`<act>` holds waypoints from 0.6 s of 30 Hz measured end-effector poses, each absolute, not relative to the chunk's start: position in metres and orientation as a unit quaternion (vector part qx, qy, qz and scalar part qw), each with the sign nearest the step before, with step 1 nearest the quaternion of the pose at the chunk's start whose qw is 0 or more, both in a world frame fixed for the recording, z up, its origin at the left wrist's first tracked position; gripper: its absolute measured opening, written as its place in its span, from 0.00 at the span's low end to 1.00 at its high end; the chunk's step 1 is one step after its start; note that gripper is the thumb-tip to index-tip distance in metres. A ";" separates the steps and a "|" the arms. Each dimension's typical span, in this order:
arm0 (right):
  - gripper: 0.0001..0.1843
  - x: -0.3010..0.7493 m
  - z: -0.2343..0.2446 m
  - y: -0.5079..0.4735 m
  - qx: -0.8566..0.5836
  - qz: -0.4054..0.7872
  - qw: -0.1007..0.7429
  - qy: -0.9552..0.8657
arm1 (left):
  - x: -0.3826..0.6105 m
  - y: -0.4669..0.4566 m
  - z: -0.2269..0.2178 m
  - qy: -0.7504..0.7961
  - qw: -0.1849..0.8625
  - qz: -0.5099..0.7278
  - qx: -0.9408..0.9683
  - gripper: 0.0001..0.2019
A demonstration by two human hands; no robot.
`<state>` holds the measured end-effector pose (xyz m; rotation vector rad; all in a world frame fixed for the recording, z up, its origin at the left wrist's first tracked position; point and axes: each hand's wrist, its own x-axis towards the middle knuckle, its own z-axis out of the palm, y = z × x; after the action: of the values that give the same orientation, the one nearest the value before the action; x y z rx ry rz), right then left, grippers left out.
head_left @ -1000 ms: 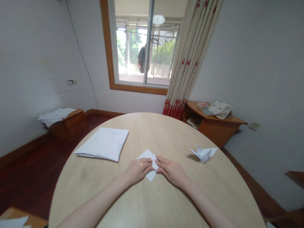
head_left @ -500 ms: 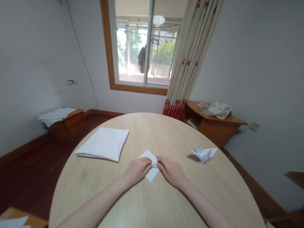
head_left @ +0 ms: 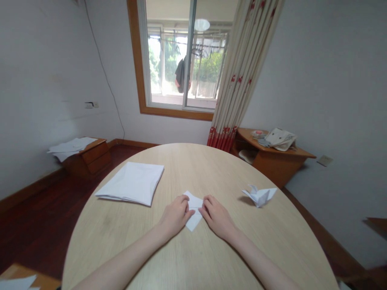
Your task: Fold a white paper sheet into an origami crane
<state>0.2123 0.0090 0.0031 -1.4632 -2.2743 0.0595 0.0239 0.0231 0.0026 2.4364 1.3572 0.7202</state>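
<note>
A small folded sheet of white paper (head_left: pixel 193 203) lies on the table in front of me, one corner pointing toward me and a crease running across its middle. My left hand (head_left: pixel 175 213) pinches its left edge between thumb and fingers. On the opposite edge, my right hand (head_left: pixel 217 214) is closed in the same way. The fingers cover both side corners of the paper. To the right stands a folded white paper crane (head_left: pixel 259 196), apart from my hands. A stack of white paper sheets (head_left: pixel 133 183) rests at the left.
The round wooden table (head_left: pixel 193 257) carries all of this. Behind it are a window (head_left: pixel 181 60) and a patterned curtain (head_left: pixel 238 80). A corner desk (head_left: pixel 272 161) with a cloth bag stands at the right, a low drawer cabinet (head_left: pixel 98 155) at the left.
My fingers have shifted outward from the paper's middle to its side edges, uncovering the central crease. The paper's upper part looks slightly lifted or bent. The crane and the stack have not moved.
</note>
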 end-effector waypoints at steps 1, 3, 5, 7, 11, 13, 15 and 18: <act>0.10 0.212 0.002 0.009 -0.531 0.019 0.215 -0.820 | 0.025 0.022 0.003 0.475 0.126 0.240 0.837 0.08; 0.10 0.210 0.001 0.009 -0.538 0.013 0.209 -0.816 | 0.028 0.020 0.006 0.485 0.115 0.223 0.838 0.08; 0.10 0.208 -0.001 0.009 -0.548 0.009 0.200 -0.812 | 0.030 0.019 0.008 0.488 0.103 0.210 0.841 0.08; 0.10 0.206 -0.002 0.009 -0.558 0.009 0.186 -0.808 | 0.031 0.018 0.010 0.488 0.095 0.204 0.843 0.07; 0.08 0.205 -0.001 0.009 -0.567 0.014 0.181 -0.804 | 0.031 0.018 0.011 0.496 0.093 0.199 0.840 0.06; 0.05 0.204 0.000 0.009 -0.567 0.014 0.193 -0.800 | 0.030 0.018 0.012 0.500 0.094 0.197 0.838 0.06; 0.03 0.203 0.001 0.009 -0.570 0.016 0.205 -0.796 | 0.030 0.018 0.012 0.498 0.096 0.201 0.838 0.06; 0.02 0.203 0.002 0.009 -0.572 0.020 0.212 -0.792 | 0.030 0.018 0.012 0.488 0.097 0.207 0.843 0.04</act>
<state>0.2027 0.0094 0.0016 -1.5901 -2.1998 0.0547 0.0297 0.0179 0.0118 2.4949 1.4436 0.6132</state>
